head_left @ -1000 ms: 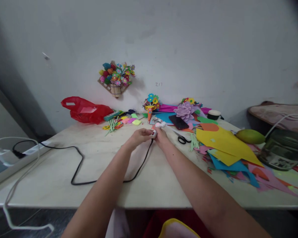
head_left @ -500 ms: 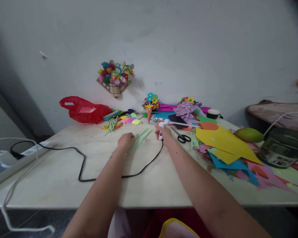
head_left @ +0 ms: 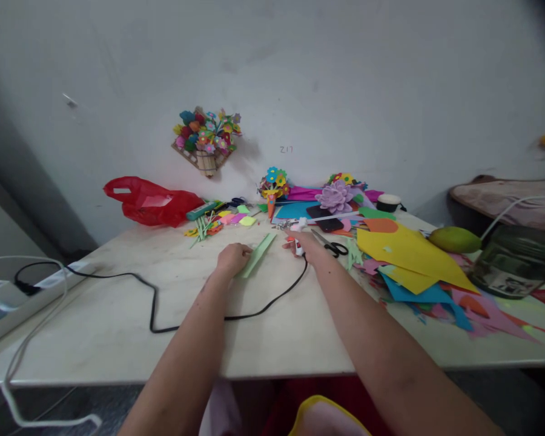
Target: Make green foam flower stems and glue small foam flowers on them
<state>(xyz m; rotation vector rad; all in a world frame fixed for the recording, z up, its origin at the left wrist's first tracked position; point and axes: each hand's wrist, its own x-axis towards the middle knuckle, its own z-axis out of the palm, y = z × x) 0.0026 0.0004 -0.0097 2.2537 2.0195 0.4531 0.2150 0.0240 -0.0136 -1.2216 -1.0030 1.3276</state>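
Observation:
My left hand [head_left: 234, 259] is closed on the edge of a light green strip of paper or foam [head_left: 260, 255], which slants up and away over the table. Facing it, my right hand [head_left: 305, 244] grips a white hot glue gun [head_left: 299, 247] with a reddish trigger area. A long pale glue stick [head_left: 333, 216] sticks out of the gun's back toward the right. From its handle a black cord [head_left: 279, 298] loops left across the table. Just right of that hand lie black-handled scissors [head_left: 335, 247], with pale green strips [head_left: 354, 254] beside them.
Yellow sheets [head_left: 409, 254] and colourful scraps pile up at right, near a mango [head_left: 454, 240] and a glass jar [head_left: 518, 260]. A red plastic bag [head_left: 152, 203] sits at back left. The power strip [head_left: 40, 293] lies along the left edge. Craft flowers [head_left: 275, 184] stand at the back.
The right hand with the glue gun has moved slightly right, away from the green strip. The gun's pale stick now tilts upward to the right. My left hand keeps its hold.

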